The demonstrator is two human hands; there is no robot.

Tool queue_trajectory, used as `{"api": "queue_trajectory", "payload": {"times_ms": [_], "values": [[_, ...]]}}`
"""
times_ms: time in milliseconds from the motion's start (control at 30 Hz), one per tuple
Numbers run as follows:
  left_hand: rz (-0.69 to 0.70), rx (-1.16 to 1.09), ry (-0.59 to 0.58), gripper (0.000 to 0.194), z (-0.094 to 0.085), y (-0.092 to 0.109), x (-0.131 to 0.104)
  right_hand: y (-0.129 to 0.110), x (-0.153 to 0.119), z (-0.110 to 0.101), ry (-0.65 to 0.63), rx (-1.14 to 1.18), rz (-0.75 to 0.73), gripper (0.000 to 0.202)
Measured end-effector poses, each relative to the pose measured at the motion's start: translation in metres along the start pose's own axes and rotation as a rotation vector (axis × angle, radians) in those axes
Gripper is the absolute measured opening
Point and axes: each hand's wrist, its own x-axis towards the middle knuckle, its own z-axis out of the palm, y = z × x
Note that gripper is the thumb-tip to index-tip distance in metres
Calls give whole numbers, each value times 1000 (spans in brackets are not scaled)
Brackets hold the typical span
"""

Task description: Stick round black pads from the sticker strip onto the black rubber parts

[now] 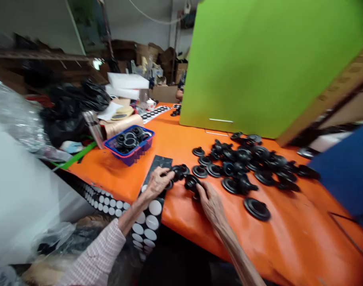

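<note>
My left hand is closed on a black round part above the end of a dark strip with white round stickers. Just to the right, my right hand has its fingers closed round another black part, close to the first but apart from it. A large pile of black knob-like parts with flat round bases spreads over the orange table to the right. One loose black disc lies in front of the pile.
Left of the hands stands a blue and pink basket of black rings and parts. A green board rises behind the pile. More sticker strip hangs at the left table edge. Black bags lie at the far left; a person's arm shows behind.
</note>
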Motion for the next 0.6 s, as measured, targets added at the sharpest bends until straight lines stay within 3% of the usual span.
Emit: {"api": "queue_trajectory", "payload": {"times_ms": [133,233,333,467,600], "values": [[-9,-78,64,33,-9,2,-10,11,-5,9,50,140,-2,34],[-9,-82,149,35,-30,6,-8,21,-5,19,51,213,-19,33],[-12,-37,266,35,-70,15,9,24,-7,22,58,240,-48,33],[-31,72,439,27,-132,26,52,25,-7,24,79,250,-62,33],[-85,100,554,27,-177,17,83,29,-5,27,87,266,-33,35]]}}
